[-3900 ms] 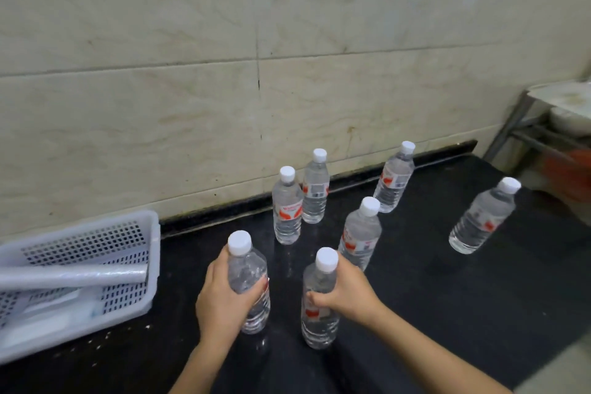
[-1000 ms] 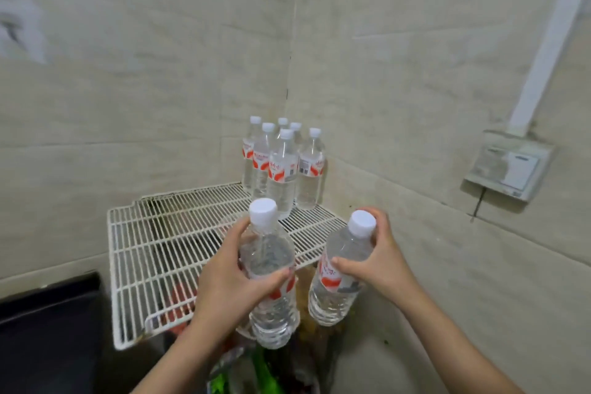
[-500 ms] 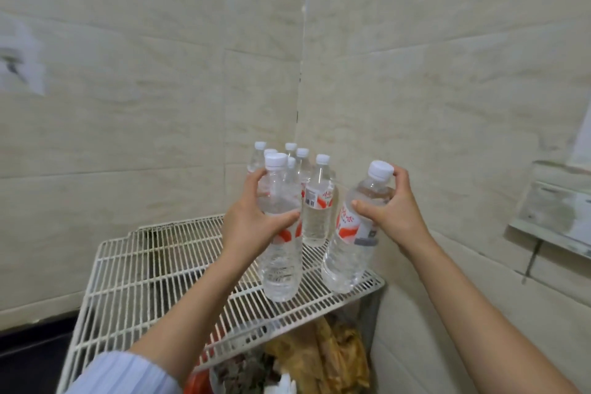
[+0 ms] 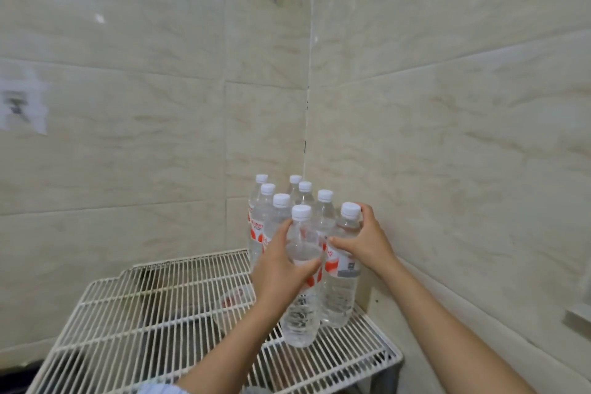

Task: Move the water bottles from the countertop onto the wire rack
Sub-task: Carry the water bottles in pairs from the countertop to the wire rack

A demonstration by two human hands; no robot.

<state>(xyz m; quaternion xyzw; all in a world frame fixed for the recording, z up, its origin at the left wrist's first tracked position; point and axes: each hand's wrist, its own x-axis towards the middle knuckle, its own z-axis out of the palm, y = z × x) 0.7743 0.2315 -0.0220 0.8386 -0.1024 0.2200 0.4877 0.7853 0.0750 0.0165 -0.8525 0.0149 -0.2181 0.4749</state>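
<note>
Sleeve: a pale blue fabric sleeve (image 4: 160,389) showed on the left forearm at the lower edge of the view.
Rack: a white wire rack (image 4: 144,313) with thin parallel bars stood in the corner of the room; dark shapes under it were too blurred to name.
Left hand: the left hand (image 4: 281,272) was wrapped round the middle of a clear plastic water bottle with a white cap (image 4: 302,313); thumb in front, fingers curled behind.
Left bottle: upright near the rack's right edge; base down at the bars.
Right hand: the right hand (image 4: 364,243) clasped the shoulder of a second clear bottle with a red-and-white label (image 4: 339,291); fingers curled round it below the cap.
Right bottle: upright, just behind and right of the first, touching it; close to the right wall.
Group: six more capped bottles (image 4: 260,217) stood packed together at the rack's far right corner.
Walls: beige marbled wall tiles (image 4: 128,137) met behind that group.
</note>
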